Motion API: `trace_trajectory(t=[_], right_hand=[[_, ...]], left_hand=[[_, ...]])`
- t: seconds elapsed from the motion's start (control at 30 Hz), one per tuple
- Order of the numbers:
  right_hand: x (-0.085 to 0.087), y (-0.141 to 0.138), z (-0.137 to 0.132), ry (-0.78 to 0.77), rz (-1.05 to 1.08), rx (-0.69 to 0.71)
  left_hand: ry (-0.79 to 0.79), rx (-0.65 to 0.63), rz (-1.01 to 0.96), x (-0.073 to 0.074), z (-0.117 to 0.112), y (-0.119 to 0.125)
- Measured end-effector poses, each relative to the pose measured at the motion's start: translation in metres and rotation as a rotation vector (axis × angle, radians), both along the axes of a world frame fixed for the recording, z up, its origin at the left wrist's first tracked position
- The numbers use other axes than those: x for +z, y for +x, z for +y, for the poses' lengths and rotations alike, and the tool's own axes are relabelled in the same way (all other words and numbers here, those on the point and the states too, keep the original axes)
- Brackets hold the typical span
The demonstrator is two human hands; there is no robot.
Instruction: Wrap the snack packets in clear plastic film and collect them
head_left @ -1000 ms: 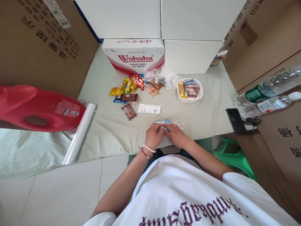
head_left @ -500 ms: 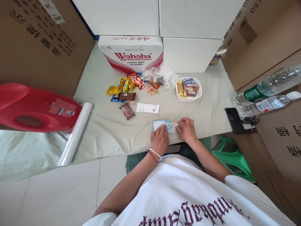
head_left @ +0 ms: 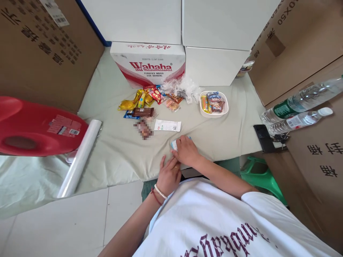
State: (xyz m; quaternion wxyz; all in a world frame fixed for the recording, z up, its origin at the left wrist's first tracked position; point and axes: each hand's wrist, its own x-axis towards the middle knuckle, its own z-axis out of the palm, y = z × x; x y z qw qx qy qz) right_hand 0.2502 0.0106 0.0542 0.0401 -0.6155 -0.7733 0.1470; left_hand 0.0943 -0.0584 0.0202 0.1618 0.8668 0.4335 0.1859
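A small blue-and-white packet (head_left: 174,145) lies near the front edge of the cloth-covered table, mostly hidden beneath my right hand (head_left: 187,150). The fingers of that hand are bent over the packet and grip it. My left hand (head_left: 169,174), with a white bead bracelet and a red cord at the wrist, is at the table edge just left of and below it. Its fingers are stretched out and apart, the tips close to the right thumb. Beyond the hands lies a flat white sachet (head_left: 167,125).
Several wrapped snacks (head_left: 143,112) and crumpled clear plastic (head_left: 184,89) lie before a Wahaba-style printed carton (head_left: 150,67). A white bowl (head_left: 213,114) holds snacks. Left are a film roll (head_left: 80,159) and red jug (head_left: 40,125); right, bottles (head_left: 297,123), a phone (head_left: 264,137) and green stool (head_left: 264,178).
My right hand has moved left onto the blue-and-white packet and covers most of it. My left hand has come off the packet and shifted left and toward me.
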Motion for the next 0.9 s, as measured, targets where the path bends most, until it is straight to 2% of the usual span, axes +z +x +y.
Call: trace_trajectory(t=[0.07, 0.17, 0.23, 0.33, 0.4, 0.5, 0.6, 0.7, 0.8, 0.9], right_hand=[[-0.006, -0.002, -0.006, 0.059, -0.018, 0.019], [-0.009, -0.005, -0.007, 0.046, -0.041, -0.02], [-0.005, -0.009, -0.007, 0.024, -0.059, -0.046], [0.008, -0.003, -0.008, -0.004, -0.062, -0.063], [0.015, 0.02, -0.007, 0.002, 0.001, -0.106], [0.024, 0.085, 0.008, 0.108, 0.256, -0.24], [0.03, 0.163, 0.046, 0.32, 0.544, -0.435], [0.033, 0.216, 0.091, 0.462, 0.605, -0.628], [0.031, 0.23, 0.123, 0.409, 0.458, -0.772], [0.026, 0.22, 0.131, 0.202, 0.125, -0.797]], left_hand=[[0.022, 0.085, -0.041, -0.002, 0.004, -0.023], [0.058, 0.268, -0.09, -0.007, 0.02, -0.042], [0.066, 0.337, -0.112, -0.012, 0.031, -0.044], [0.076, 0.355, -0.137, -0.021, 0.038, -0.038], [0.109, 0.339, -0.146, -0.028, 0.037, -0.034], [0.193, 0.31, -0.134, -0.036, 0.031, -0.03], [0.262, 0.311, -0.103, -0.04, 0.03, -0.029], [0.3, 0.299, -0.087, -0.041, 0.031, -0.028], [0.322, 0.294, -0.075, -0.041, 0.031, -0.028], [0.342, 0.304, -0.064, -0.041, 0.03, -0.028]])
